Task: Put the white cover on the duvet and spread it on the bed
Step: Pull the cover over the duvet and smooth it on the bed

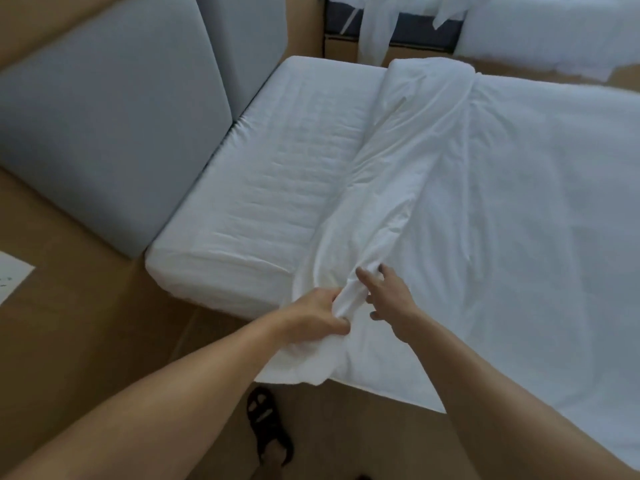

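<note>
The white covered duvet (502, 188) lies over most of the bed, its left edge bunched into a long rolled fold (391, 174) running from the near side to the far side. My left hand (317, 318) grips the near end of that fold at the bed's edge. Just right of it, my right hand (386, 294) rests on the cloth with its fingers spread and straight. Left of the fold, the bare white mattress sheet (277, 174) shows. A corner of the duvet hangs over the near edge.
Grey padded headboard panels (114, 133) stand against the bed's left end. The floor (86, 334) is tan, with a white sheet of paper (10, 275) at the far left. My sandalled foot (270, 431) stands below the bed's edge. More white bedding (547, 29) lies at the top right.
</note>
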A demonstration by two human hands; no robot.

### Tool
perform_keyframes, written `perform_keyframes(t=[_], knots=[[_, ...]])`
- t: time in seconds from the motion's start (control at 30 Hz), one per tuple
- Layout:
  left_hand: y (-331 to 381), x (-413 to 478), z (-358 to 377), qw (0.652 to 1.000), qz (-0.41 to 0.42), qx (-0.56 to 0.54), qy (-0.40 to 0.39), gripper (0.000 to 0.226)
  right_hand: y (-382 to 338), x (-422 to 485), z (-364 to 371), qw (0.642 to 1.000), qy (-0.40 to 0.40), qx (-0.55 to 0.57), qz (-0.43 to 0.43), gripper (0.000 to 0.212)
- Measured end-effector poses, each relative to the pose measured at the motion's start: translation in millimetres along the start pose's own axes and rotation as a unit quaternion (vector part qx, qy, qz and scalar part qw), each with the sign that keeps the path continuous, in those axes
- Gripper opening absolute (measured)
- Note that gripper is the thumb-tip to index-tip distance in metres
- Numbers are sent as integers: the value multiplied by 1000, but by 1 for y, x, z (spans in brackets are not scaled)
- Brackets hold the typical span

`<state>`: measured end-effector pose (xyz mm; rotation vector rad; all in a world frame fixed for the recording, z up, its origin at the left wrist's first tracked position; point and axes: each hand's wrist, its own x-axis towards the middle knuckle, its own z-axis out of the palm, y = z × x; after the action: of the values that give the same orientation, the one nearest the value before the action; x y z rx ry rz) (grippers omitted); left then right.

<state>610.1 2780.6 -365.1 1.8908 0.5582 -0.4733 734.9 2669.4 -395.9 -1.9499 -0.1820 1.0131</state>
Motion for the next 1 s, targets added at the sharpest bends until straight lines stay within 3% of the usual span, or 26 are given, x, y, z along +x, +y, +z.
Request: perform_keyframes(t=[0.07,0.17,0.3,0.37,0.5,0.67,0.77,0.87,0.93,1.0], knots=[[15,-5,37,999,36,-11,2,28,13,-13,-21,996,-12,79,46,44],[30,-1,89,996,82,-28,-37,42,35,-28,-63,992,28,98,69,26],[11,22,125,984,40,-130,-114,55,75,-37,-119,993,74,63,74,23],[-23,41,126,989,-3,-132,-58,57,105,-33,-137,989,98,44,98,25],[-109,80,120,980,-135,12,143,65,182,-12,-135,980,121,13,155,29],[-173,119,131,967,-154,-21,201,91,274,5,-110,956,245,-45,155,15],[-201,132,133,938,-167,-167,254,90,314,3,-96,935,316,-15,158,24],[-222,135,138,921,-181,-271,214,99,338,-2,-75,957,254,55,132,41],[-229,132,140,937,-197,-216,192,114,347,-5,-66,970,206,43,122,63],[-236,127,144,962,-213,-67,156,114,353,-4,-68,971,212,12,107,65]])
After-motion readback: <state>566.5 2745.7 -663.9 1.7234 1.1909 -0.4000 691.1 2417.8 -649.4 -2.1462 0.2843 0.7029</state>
